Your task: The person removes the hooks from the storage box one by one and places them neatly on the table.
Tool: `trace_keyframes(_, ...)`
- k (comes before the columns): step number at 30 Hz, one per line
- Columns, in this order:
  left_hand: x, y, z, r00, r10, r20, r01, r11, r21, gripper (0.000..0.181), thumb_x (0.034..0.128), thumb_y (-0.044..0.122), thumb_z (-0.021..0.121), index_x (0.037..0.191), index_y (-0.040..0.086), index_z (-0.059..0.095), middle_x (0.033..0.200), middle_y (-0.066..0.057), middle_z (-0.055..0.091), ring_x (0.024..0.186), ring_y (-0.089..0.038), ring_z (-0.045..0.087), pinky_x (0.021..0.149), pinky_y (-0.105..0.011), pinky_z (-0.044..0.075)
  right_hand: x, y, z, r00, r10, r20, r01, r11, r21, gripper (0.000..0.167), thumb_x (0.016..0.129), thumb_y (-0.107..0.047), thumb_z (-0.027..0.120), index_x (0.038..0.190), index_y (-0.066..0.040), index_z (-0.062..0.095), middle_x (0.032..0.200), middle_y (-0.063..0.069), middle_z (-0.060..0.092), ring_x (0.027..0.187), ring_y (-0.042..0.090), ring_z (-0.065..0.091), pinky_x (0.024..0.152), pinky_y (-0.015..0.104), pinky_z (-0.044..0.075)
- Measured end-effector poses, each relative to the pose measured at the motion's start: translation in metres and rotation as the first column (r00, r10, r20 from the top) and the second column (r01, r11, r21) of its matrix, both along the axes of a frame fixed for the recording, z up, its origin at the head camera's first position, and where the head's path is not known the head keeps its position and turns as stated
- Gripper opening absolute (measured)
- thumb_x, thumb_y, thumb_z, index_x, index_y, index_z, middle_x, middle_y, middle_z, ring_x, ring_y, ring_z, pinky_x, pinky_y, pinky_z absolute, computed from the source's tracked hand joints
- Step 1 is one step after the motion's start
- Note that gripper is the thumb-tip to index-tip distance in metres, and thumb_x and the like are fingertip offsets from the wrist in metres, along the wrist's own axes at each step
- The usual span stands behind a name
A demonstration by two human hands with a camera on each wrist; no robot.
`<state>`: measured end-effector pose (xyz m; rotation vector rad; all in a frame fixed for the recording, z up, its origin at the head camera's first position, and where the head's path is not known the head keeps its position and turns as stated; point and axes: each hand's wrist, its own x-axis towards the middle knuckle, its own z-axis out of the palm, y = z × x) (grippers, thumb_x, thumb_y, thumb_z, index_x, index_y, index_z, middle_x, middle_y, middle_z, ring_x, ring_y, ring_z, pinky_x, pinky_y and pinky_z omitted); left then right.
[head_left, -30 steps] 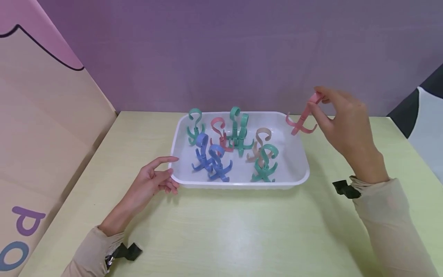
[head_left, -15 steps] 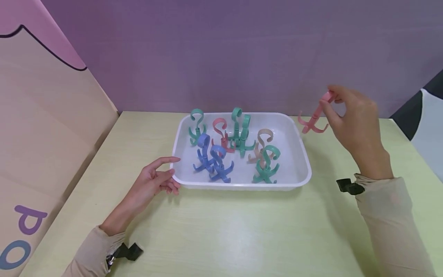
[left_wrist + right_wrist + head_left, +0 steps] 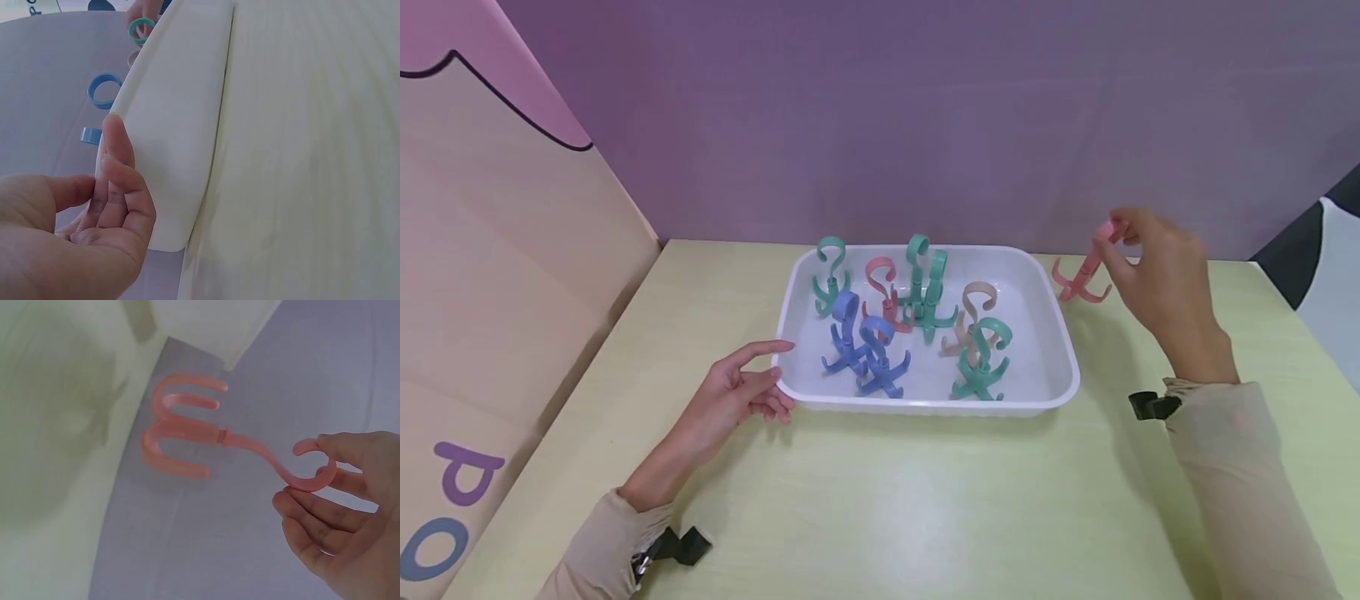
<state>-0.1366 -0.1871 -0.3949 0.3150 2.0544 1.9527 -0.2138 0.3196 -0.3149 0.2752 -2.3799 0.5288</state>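
My right hand [image 3: 1168, 283] pinches a pink multi-prong hook [image 3: 1086, 271] by its curved top, just off the right end of the white tray [image 3: 1060, 392]. Its prongs point down in the head view; the right wrist view shows the whole pink hook [image 3: 194, 431] apart from the table. At the tray's left front corner, my left hand [image 3: 722, 400] holds the rim between forefinger and thumb. Inside the tray stand several similar hooks: blue hooks [image 3: 883, 367] at the left front, a pink hook [image 3: 889, 308], a beige hook [image 3: 973, 321], and several green hooks [image 3: 981, 379].
The tray sits on a pale wooden table [image 3: 910, 500]. Behind the table rises a purple wall [image 3: 925, 125], and a beige printed panel [image 3: 497, 275] borders its left side. A black and white object [image 3: 1330, 275] lies beyond the table's right edge.
My right hand has carried the pink hook rightward past the tray's right edge, then lowered it slightly. My left hand stays at the tray's corner.
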Motion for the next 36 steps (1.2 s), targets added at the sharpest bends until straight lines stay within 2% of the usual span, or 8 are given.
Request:
trace_keyframes(6, -0.001, -0.001, -0.001, 1.0, -0.003, -0.004, 0.003, 1.0, 0.007, 0.045, 0.1089, 0.014, 0.055, 0.151, 0.001, 0.046, 0.086, -0.02, 0.077, 0.071, -0.022, 0.075, 0.068, -0.026, 0.059, -0.003, 0.007, -0.008, 0.997, -0.017, 0.073, 0.018, 1.0, -0.008, 0.027, 0.098, -0.011, 0.066, 0.118, 0.009, 0.066, 0.097, 0.028, 0.071, 0.093, 0.047, 0.069, 0.078, 0.057, 0.046)
trace_keyframes(13, 0.0, -0.001, -0.001, 1.0, -0.006, 0.001, 0.006, 1.0, 0.007, 0.046, 0.1093, 0.015, 0.054, 0.152, 0.001, 0.044, 0.083, -0.007, 0.078, 0.072, -0.021, 0.075, 0.07, -0.026, 0.06, -0.006, 0.011, -0.016, 0.991, -0.033, 0.128, 0.035, 0.999, -0.015, 0.027, 0.099, -0.013, 0.065, 0.118, 0.005, 0.066, 0.099, 0.026, 0.072, 0.093, 0.047, 0.068, 0.075, 0.06, 0.047)
trace_keyframes(23, 0.001, 0.0, 0.0, 1.0, -0.011, 0.0, 0.011, 1.0, 0.015, 0.047, 0.1092, 0.014, 0.054, 0.152, -0.001, 0.043, 0.082, -0.006, 0.078, 0.072, -0.021, 0.075, 0.07, -0.026, 0.06, -0.004, 0.012, -0.017, 0.974, -0.089, 0.207, 0.091, 0.996, 0.001, 0.035, 0.101, -0.02, 0.062, 0.125, 0.006, 0.063, 0.106, 0.031, 0.07, 0.1, 0.052, 0.065, 0.075, 0.067, 0.047)
trace_keyframes(30, 0.001, -0.001, -0.001, 1.0, -0.012, 0.003, 0.012, 1.0, 0.009, 0.047, 0.1093, 0.014, 0.054, 0.152, 0.0, 0.043, 0.082, -0.006, 0.078, 0.072, -0.021, 0.075, 0.071, -0.026, 0.06, 0.0, 0.011, -0.01, 0.979, -0.115, 0.166, 0.114, 0.993, 0.018, 0.035, 0.101, -0.022, 0.061, 0.121, 0.007, 0.066, 0.104, 0.03, 0.071, 0.086, 0.049, 0.062, 0.059, 0.053, 0.042)
trace_keyframes(33, 0.001, -0.001, 0.0, 1.0, -0.013, 0.001, 0.012, 1.0, 0.008, 0.047, 0.1092, 0.014, 0.054, 0.153, -0.001, 0.042, 0.083, -0.006, 0.078, 0.072, -0.021, 0.075, 0.071, -0.026, 0.06, 0.002, 0.009, -0.006, 0.984, -0.114, 0.137, 0.113, 0.994, 0.015, 0.033, 0.101, -0.02, 0.063, 0.119, 0.007, 0.067, 0.105, 0.031, 0.07, 0.087, 0.05, 0.062, 0.061, 0.054, 0.043)
trace_keyframes(36, 0.001, -0.001, 0.0, 1.0, -0.014, -0.002, 0.014, 1.0, 0.01, 0.047, 0.1092, 0.014, 0.054, 0.153, -0.001, 0.042, 0.082, -0.006, 0.077, 0.072, -0.021, 0.075, 0.071, -0.026, 0.06, 0.005, 0.006, -0.003, 0.986, -0.108, 0.123, 0.108, 0.994, 0.002, 0.033, 0.101, -0.018, 0.062, 0.12, 0.008, 0.067, 0.109, 0.032, 0.069, 0.094, 0.051, 0.061, 0.069, 0.061, 0.046)
